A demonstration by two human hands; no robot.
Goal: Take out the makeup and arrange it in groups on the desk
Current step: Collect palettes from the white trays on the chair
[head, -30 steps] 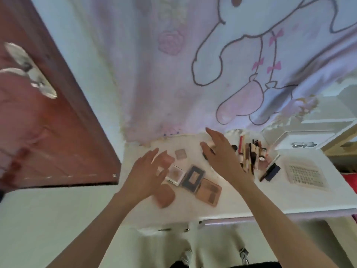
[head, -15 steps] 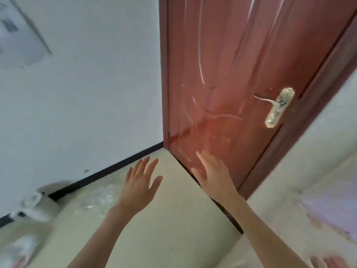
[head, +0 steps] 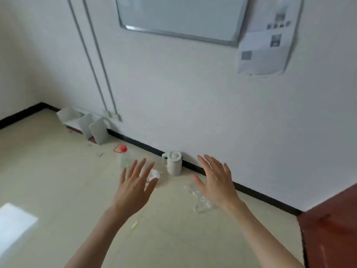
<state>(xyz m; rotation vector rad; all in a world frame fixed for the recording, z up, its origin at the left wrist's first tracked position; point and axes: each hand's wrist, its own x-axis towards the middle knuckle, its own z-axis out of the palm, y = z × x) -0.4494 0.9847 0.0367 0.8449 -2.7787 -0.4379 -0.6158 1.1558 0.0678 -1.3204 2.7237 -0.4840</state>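
Observation:
Neither the desk nor any makeup is in view; the head view faces a white wall and a beige floor. My left hand (head: pixel 135 186) is held out in the air with its fingers spread and holds nothing. My right hand (head: pixel 214 182) is raised beside it, fingers likewise spread and empty. Both hands hover above the floor and touch nothing.
A white kettle (head: pixel 173 164) stands by the black baseboard. A clear bottle with a red cap (head: pixel 123 157), crumpled white paper (head: pixel 154 176) and clear plastic wrap (head: pixel 201 202) lie on the floor. White panels (head: pixel 90 126) lean on the wall. A red-brown door (head: pixel 332 229) is at the right.
The view has swung left, from the desk with the makeup, past the door, to the wall and floor. Both hands stay raised, spread and empty.

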